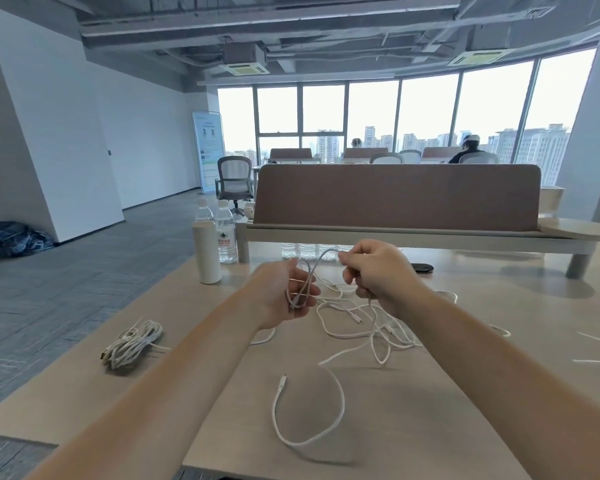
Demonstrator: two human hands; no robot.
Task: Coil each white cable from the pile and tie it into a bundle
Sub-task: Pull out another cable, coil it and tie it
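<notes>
Fingers [311, 290] of the left hand [279, 296] curl round a few loops of white cable [321, 258] just above centre frame. The right hand [378, 271], beside it, pinches the same cable, which arcs between the two and trails down to the pile [371, 329] on the bench [413, 427] at centre right. I judge this to be mid-coil: the next move calls for the right hand to feed another loop into the left palm, keeping turns even and the tail free of the tangle. One bundle [132, 344] lies at lower left, and a loose cable [309, 410] sprawls at lower centre. Thin white strips [596, 339], perhaps ties, lie at the right edge. Two bottles [226, 233] and a white flask [205, 252] stand at the bench's far left, before a brown divider [395, 195]. Beyond are a chair [234, 178], grey carpet and tall windows [426, 105] onto towers.
</notes>
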